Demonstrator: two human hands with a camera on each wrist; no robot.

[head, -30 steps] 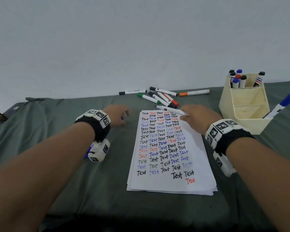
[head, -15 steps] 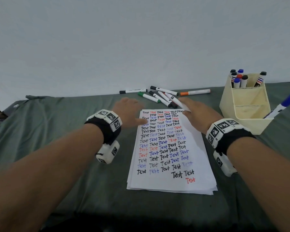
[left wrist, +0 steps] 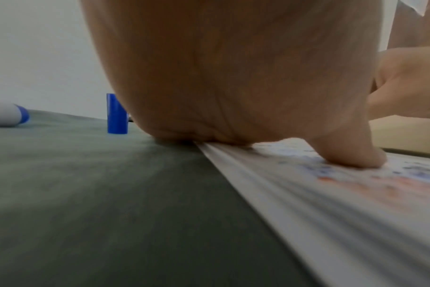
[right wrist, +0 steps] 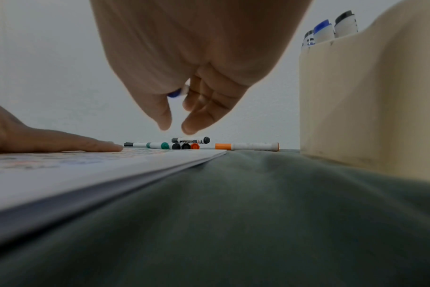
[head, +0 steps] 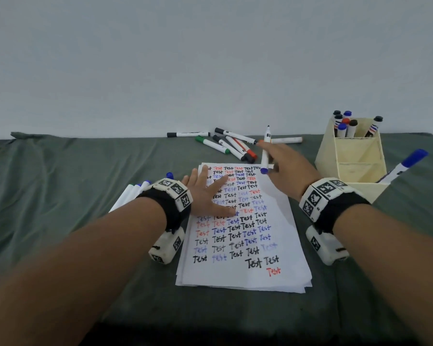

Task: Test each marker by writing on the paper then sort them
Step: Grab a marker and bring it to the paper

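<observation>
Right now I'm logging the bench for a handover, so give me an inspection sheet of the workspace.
Surface: green cloth, wrinkled.
Job's things: paper stack filled with "Test"; loose markers beyond it; uncapped marker.
Clutter: cream organizer holding markers at the back; blue-capped markers on the left; a blue cap standing upright.
Grips: left hand flat on the paper; right hand holds the uncapped marker.
Cables: nothing seen.
Surroundings: plain pale wall.

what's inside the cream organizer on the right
The cream organizer holds capped markers standing in its back compartment: black, blue and red caps. A blue-capped marker leans out at the front right. The compartment floors are hidden by the walls.
</observation>
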